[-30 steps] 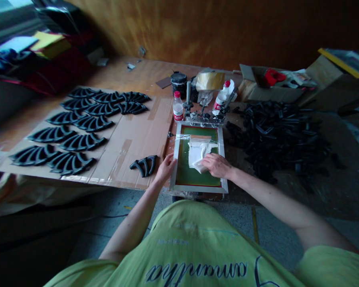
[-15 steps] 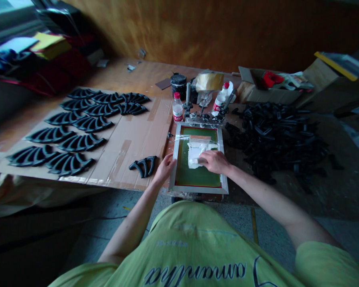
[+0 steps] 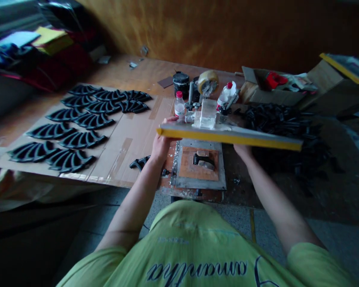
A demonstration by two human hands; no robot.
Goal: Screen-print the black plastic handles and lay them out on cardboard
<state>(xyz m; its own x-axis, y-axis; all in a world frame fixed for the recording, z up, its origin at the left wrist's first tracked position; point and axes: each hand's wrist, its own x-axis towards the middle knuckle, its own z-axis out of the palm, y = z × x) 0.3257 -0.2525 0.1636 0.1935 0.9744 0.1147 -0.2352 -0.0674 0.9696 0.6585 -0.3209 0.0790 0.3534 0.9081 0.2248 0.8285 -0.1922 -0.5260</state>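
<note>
A screen frame (image 3: 230, 137) with a yellow lower edge is raised and tilted above the base plate (image 3: 197, 184). My left hand (image 3: 164, 139) is closed on its left end. Under the frame, my right hand (image 3: 241, 149) is mostly hidden, so its fingers do not show. A white-smeared block (image 3: 208, 115) stands at the frame's far side. Below, a black curved part (image 3: 204, 160) lies on a brown pad (image 3: 185, 169) fixed to the base plate.
Rows of black curved parts (image 3: 77, 139) lie on cardboard (image 3: 116, 147) at the left. A dark heap of parts (image 3: 275, 119) is at the right. Behind stand red-capped bottles (image 3: 179, 105), a black tub (image 3: 181, 82), a tape roll (image 3: 208, 81) and an open box (image 3: 269, 95).
The frame has swung up from lying flat, uncovering the pad and black part. My left hand has moved up with it. My right hand has left the white-smeared block and moved right, under the frame.
</note>
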